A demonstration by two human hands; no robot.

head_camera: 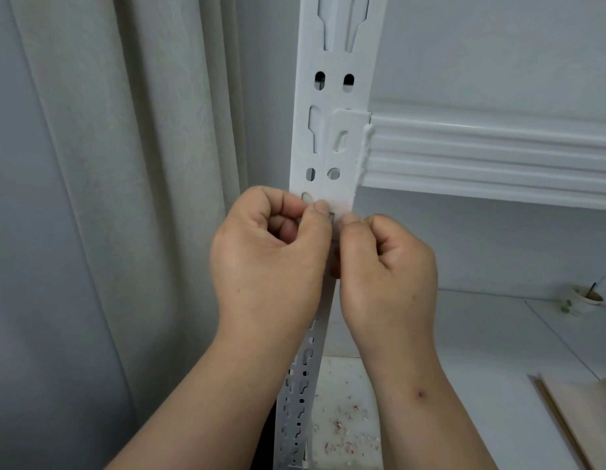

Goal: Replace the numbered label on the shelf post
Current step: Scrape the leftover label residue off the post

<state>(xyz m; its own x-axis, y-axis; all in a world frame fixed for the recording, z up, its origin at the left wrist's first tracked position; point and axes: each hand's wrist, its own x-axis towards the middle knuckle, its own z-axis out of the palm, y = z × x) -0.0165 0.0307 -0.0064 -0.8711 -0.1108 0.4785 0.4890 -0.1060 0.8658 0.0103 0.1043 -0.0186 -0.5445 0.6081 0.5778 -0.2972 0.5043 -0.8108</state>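
A small cup stood at the far right on the lower white shelf board, well apart from the hands. It held a thin dark stick-like item; its other contents were too small to identify. Green specks lay just beside it.

The white slotted shelf post ran vertically through the centre, with a ribbed white crossbeam joined to its right side. A pale label lay on the post face just below the beam joint. Any number on it could not be read, and both hands covered its lower part.

The left hand was curled, thumb and forefinger pinching at the label's left edge. The right hand was curled likewise, its fingertips at the label's right edge; whether they gripped the label or only pressed it could not be determined.

A curtain hung to the left.
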